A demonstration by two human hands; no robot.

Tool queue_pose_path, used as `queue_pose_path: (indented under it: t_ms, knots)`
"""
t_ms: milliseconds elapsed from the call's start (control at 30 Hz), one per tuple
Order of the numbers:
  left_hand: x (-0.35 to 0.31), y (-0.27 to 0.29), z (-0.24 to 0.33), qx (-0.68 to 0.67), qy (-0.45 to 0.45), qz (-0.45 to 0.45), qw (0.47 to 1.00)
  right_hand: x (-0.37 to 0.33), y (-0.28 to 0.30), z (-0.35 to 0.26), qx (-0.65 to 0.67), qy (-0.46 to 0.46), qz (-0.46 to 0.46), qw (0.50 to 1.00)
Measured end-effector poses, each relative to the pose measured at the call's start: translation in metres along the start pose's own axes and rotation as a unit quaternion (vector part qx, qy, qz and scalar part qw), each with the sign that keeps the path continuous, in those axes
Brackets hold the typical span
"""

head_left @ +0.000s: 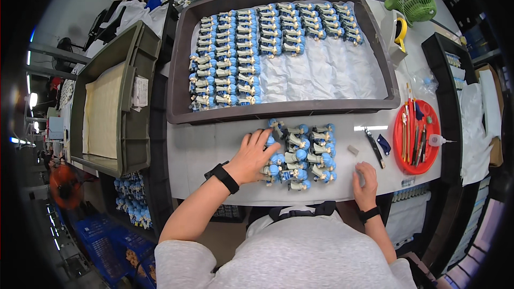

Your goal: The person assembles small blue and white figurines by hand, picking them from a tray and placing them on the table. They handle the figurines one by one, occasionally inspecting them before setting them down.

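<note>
Small figurines [295, 156] with blue tops and pale bodies lie in short columns on the white table, close to my body. My left hand [252, 156] reaches over the left column, thumb and fingers closed around a blue-topped figurine [270, 141]; part of it is hidden under the fingers. Right of the columns, my right hand [365, 183] rests at the table's front edge. Its fingers are loosely bent and apart, with nothing in them. A small grey block [353, 150] lies just beyond it.
Behind the figurines stands a large brown tray [284, 113] lined with white sheeting, holding many more in columns. A red dish [397, 150] with brushes and tools sits at the right, beside a black-handled tool [375, 148]. An olive crate [144, 147] leans at the left; a green fan [415, 1] stands far right.
</note>
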State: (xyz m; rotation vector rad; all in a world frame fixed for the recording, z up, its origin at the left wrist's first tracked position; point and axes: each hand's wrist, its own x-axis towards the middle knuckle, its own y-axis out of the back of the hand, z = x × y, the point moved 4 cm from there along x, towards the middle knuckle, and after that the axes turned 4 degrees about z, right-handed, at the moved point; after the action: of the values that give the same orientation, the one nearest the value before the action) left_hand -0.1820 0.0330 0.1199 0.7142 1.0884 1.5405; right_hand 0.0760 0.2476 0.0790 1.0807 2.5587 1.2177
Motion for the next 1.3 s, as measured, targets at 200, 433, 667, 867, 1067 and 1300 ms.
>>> queue_pose_path:
  t_ms: [200,433,667,867,1067,1300]
  knots:
    - [-0.014,0.001,-0.008,-0.044,0.087,-0.015,0.995,-0.004,-0.007,-0.001,0.016,0.009,0.024,1.0]
    - [-0.021,-0.002,-0.013,-0.098,0.055,0.027,0.993,-0.02,-0.023,0.023,0.027,0.021,0.038,0.999]
    - [-0.021,0.026,-0.01,-0.206,0.05,0.138,0.967,-0.024,-0.019,0.022,0.047,0.017,0.038,0.998]
    - [0.041,0.034,0.0,-0.029,0.012,0.136,0.99,-0.029,-0.017,0.024,0.057,0.032,0.039,0.997]
    - [0.074,-0.001,-0.011,0.131,0.194,-0.005,0.972,-0.033,-0.017,0.028,0.098,0.083,0.057,0.99]
    - [0.039,0.017,0.044,0.147,0.172,0.213,0.95,-0.037,-0.017,0.032,0.156,0.102,0.122,0.975]
